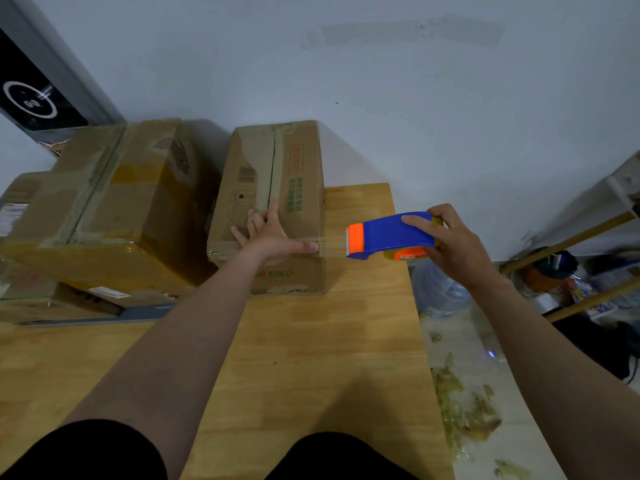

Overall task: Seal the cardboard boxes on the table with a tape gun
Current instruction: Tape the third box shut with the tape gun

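Right hand (453,244) grips the blue-and-orange tape gun (391,235) over the table's (311,358) right edge, clear tape (332,242) stretching to the cardboard box (277,168). Left hand (273,233) lies flat on that box by the far edge, thumb on the tape; bigger boxes (114,195) sit to its left.

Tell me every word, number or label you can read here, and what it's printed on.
Nothing reads clearly.
Middle box, top: red and green printed characters and a barcode, too blurred to read.
Middle box, front face: red and green lettering, blurred.
Left boxes: white stickers, too small to read.
Black panel: digits inside a ring, perhaps "90", not certain.
Tape gun: no text visible.
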The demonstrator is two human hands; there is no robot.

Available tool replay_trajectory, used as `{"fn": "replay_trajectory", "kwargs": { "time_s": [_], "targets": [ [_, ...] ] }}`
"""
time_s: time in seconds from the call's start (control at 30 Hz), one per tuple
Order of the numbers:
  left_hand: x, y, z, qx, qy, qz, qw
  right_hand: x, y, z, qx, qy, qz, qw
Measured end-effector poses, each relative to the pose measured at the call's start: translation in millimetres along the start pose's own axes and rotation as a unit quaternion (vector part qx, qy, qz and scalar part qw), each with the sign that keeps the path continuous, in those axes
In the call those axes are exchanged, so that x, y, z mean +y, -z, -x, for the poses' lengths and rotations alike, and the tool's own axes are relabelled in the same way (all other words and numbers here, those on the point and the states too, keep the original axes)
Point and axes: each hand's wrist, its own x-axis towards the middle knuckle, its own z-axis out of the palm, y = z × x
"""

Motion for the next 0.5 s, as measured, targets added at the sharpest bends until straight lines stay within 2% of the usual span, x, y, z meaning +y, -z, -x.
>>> {"fn": "replay_trajectory", "kwargs": {
  "time_s": [0.33,0.5],
  "targets": [
    [0.8,-1.3,1.1,0.008,0.0,-0.015,1.0,-58.5,-6.4,-30.2,-0.083,-0.103,0.116,0.984],
    [0.0,-2.4,-0.3,0.009,-0.001,-0.018,1.0,-86.9,-14.1,-44.9,-0.097,-0.115,0.146,0.978]
  ]
}}
